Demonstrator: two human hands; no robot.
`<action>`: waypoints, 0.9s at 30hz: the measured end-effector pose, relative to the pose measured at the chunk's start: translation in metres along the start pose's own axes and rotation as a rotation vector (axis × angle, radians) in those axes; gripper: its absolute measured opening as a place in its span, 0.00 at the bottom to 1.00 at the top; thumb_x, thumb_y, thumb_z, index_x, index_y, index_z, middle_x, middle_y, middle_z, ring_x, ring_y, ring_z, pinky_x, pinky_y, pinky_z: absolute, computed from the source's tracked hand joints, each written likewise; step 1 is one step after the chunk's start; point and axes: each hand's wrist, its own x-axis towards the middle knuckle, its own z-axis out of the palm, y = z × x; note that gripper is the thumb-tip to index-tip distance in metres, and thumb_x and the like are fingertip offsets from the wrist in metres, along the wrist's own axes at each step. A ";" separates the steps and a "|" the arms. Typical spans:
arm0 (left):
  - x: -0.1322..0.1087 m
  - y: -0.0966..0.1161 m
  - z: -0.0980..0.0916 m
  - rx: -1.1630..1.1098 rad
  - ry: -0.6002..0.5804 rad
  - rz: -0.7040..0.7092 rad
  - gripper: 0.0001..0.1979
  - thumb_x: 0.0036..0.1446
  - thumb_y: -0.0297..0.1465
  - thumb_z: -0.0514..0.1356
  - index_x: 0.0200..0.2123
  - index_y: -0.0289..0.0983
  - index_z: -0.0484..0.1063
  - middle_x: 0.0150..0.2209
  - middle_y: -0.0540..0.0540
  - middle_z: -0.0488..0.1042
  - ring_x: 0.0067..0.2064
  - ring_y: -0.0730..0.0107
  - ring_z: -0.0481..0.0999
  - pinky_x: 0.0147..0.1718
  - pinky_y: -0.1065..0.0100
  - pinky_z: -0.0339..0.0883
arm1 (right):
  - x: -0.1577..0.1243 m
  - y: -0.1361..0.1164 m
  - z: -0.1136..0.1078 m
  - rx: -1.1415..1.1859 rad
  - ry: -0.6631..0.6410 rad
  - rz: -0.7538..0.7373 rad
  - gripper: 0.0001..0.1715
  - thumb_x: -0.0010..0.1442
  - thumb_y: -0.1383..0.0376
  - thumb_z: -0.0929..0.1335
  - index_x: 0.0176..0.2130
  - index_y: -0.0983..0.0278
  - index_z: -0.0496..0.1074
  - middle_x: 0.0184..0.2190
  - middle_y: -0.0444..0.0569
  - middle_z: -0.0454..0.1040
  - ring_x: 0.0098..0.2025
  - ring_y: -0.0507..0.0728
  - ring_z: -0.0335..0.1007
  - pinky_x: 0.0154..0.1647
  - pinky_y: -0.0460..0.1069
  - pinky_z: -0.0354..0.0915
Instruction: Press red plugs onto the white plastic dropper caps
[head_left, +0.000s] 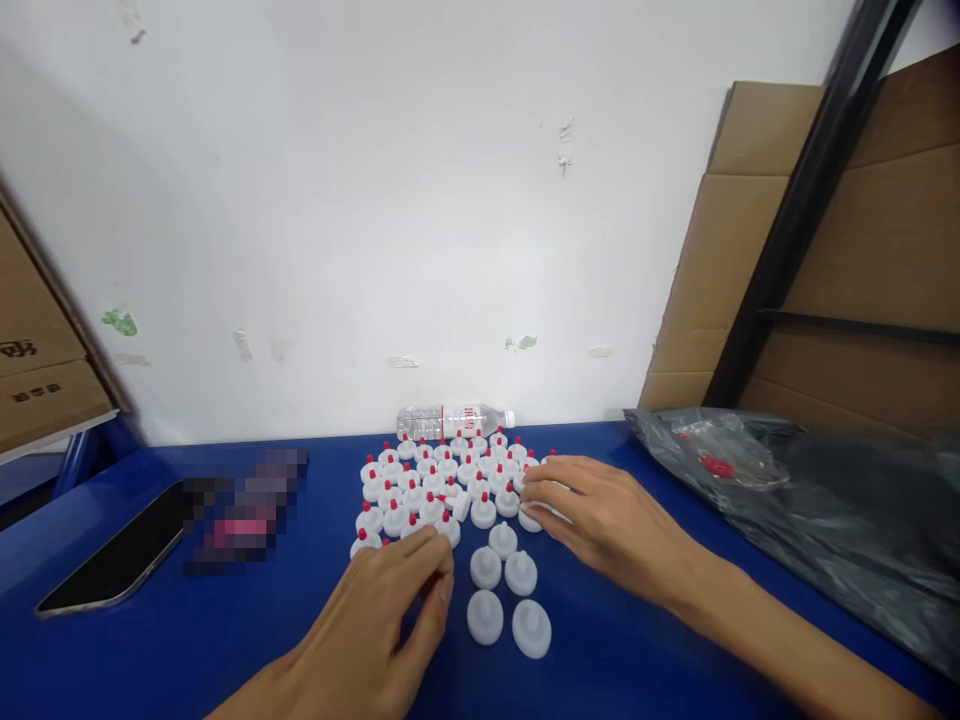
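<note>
Many white round plastic caps with red tips [448,467] stand grouped on the blue tabletop. One of them, a tipped-over cap [459,503], lies on its side among the others. Nearer to me stand several plain white caps [485,617] without red tips. My left hand [379,615] is at the group's front left edge, fingers curled and thumb tip close to the index finger; whatever lies between them is hidden. My right hand [592,505] reaches over the group's right edge, fingers stretched out and slightly apart against the caps, covering some of them.
A clear bottle [456,421] lies on its side behind the caps, by the white wall. At left are a dark phone [112,550] and a blurred-out item [247,515]. Dark plastic sheeting [840,520] spreads at right, bearing a clear bag with red pieces [720,463]. Cardboard [720,250] stands behind.
</note>
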 end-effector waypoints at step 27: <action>0.005 -0.004 0.003 0.454 -0.335 0.103 0.08 0.64 0.27 0.51 0.31 0.41 0.61 0.28 0.51 0.74 0.26 0.62 0.74 0.24 0.62 0.48 | 0.005 0.000 -0.032 0.472 -0.650 0.278 0.06 0.67 0.60 0.69 0.39 0.58 0.77 0.30 0.41 0.80 0.35 0.55 0.74 0.33 0.46 0.59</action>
